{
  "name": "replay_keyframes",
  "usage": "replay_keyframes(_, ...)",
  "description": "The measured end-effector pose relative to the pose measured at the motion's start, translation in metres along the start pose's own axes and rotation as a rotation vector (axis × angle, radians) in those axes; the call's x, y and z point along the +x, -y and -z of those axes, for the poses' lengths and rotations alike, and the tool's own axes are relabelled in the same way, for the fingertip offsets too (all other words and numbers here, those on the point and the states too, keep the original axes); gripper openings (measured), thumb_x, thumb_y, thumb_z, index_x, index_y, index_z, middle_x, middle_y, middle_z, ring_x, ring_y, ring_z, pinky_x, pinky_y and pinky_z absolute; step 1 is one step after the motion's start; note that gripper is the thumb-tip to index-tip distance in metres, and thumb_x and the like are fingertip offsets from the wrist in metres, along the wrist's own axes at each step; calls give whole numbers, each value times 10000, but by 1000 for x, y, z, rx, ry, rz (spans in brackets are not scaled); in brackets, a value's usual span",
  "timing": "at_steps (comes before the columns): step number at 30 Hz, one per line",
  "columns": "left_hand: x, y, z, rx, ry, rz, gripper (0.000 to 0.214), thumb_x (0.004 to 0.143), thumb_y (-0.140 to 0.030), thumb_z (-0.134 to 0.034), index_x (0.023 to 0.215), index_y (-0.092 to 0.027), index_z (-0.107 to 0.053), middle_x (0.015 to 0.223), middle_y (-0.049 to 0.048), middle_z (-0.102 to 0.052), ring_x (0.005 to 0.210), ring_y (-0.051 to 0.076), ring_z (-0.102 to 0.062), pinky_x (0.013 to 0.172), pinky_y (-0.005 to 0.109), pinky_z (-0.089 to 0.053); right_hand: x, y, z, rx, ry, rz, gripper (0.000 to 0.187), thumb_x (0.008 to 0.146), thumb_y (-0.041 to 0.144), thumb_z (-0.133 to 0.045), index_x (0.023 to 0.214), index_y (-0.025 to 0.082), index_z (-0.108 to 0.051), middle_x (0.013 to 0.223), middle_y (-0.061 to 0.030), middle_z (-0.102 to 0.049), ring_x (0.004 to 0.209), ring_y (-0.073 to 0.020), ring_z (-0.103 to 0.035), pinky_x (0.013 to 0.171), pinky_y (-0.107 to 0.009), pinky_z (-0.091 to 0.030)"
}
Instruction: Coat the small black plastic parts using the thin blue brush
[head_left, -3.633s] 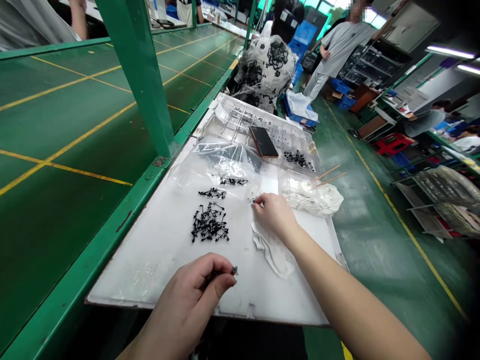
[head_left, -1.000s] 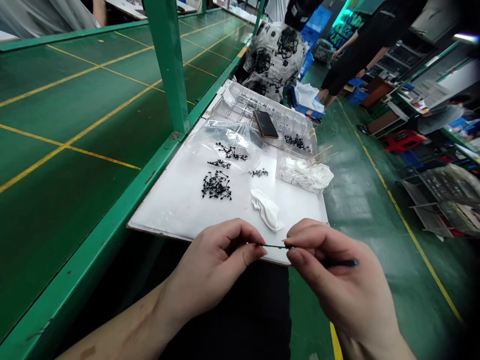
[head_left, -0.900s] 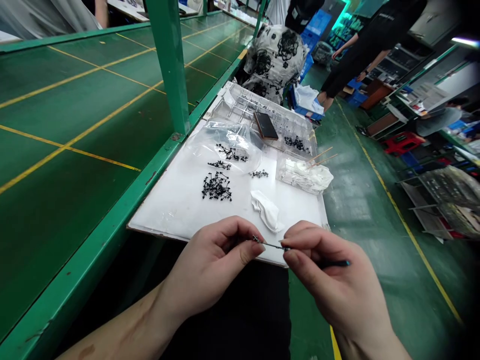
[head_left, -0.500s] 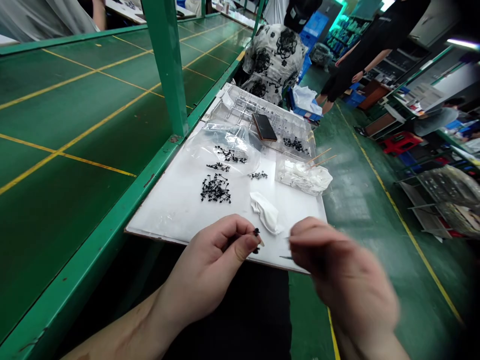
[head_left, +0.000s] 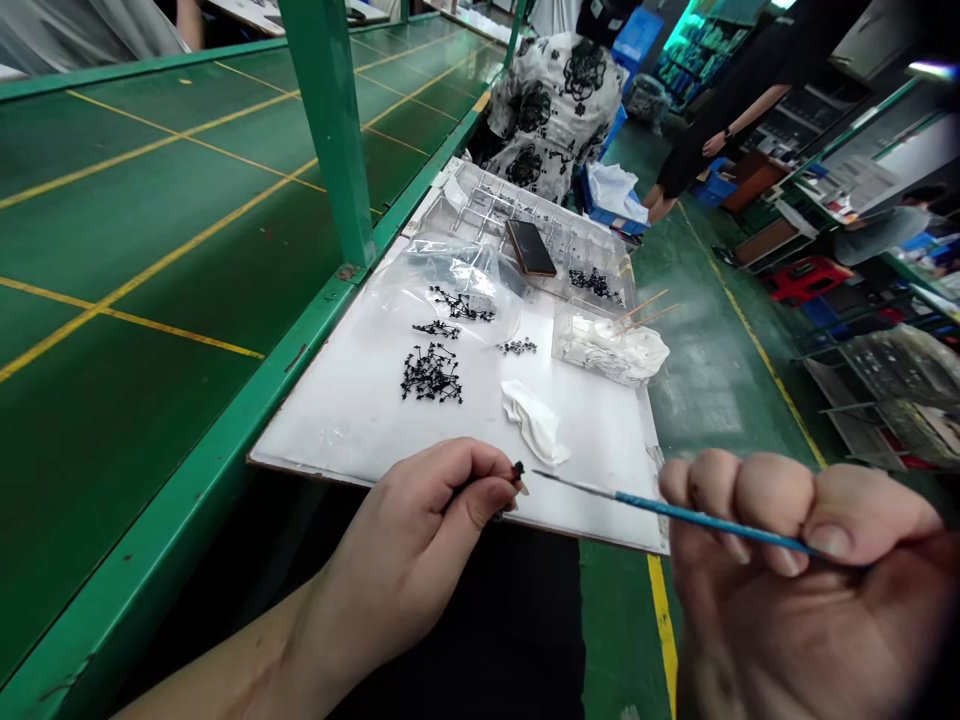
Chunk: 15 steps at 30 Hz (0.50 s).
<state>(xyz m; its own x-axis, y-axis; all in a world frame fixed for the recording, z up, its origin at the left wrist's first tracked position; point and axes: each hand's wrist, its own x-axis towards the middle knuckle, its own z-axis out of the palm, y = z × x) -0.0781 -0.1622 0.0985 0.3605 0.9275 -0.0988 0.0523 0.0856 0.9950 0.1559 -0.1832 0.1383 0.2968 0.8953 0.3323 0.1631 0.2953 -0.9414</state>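
Between thumb and forefinger, my left hand (head_left: 424, 535) pinches a small black part (head_left: 518, 469) over the near edge of the white table (head_left: 352, 410). Most of that part is hidden by the fingers. My right hand (head_left: 795, 570) is closed around a thin paintbrush (head_left: 675, 511) with a blue handle. Its fine dark tip points left and ends just right of the black part, apart from it. A crumpled white tissue (head_left: 532, 420) lies just beyond the hands. Farther left sits a pile of small black branching parts (head_left: 432, 374).
Clear plastic bag (head_left: 465, 265), small metallic pieces (head_left: 517, 346) and a tissue-filled clear box (head_left: 611, 345) with thin sticks lie farther back. Behind them are a phone (head_left: 530, 248) and divided clear trays (head_left: 480, 195). A green post (head_left: 330, 130) rises at left. People are nearby.
My right hand has moved right and turned, bringing the whole paintbrush into view. My left hand keeps its pinch on the black part, which has shifted slightly.
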Motion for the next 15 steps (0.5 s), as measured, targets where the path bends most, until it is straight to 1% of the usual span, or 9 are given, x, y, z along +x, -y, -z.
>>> replay_keyframes(2,0,0,-1,-11,2,0,224,1047,-396,-520,915,-267,-646,799,-80,-637,732,47,-566,714,153,-437,-5,-1,-6,229,-16,-41,590,1107,471,-244,640,229,-511,476,6,-301,457,-156,-307,577,-390,-362)
replay_keyframes(3,-1,0,-1,-13,3,2,223,1047,-402,-520,922,-269,-648,801,-80,-639,733,48,-566,716,154,-439,-6,-2,-7,288,-16,-47,624,1111,494,-232,641,218,-536,479,6,-330,460,-147,-319,577,-376,-357)
replay_keyframes(6,-2,-1,-1,-15,2,14,215,1044,-416,-524,938,-277,-650,809,-80,-643,739,51,-571,734,154,-448,-4,-4,-8,305,9,-40,685,1109,575,-230,643,197,-561,478,12,-368,457,-127,-344,578,-350,-373)
replay_keyframes(10,-2,-4,2,-7,22,18,220,1046,-401,-515,928,-265,-641,836,-69,-651,774,56,-592,744,156,-458,1,-3,-11,292,20,-53,706,1061,683,-332,598,179,-505,458,21,-362,436,-116,-343,553,-333,-385)
replay_keyframes(13,-2,-6,3,14,45,24,231,1046,-388,-508,917,-247,-638,836,-55,-652,774,65,-593,728,165,-459,0,-4,-12,277,7,-63,712,1059,688,-322,590,177,-482,457,18,-341,436,-115,-331,555,-332,-380)
replay_keyframes(15,-1,-7,4,21,44,33,242,1043,-392,-509,903,-241,-636,827,-50,-648,767,70,-589,718,172,-457,-2,-4,-10,263,-31,-66,674,1091,622,-266,617,191,-475,471,10,-318,451,-127,-318,571,-349,-379)
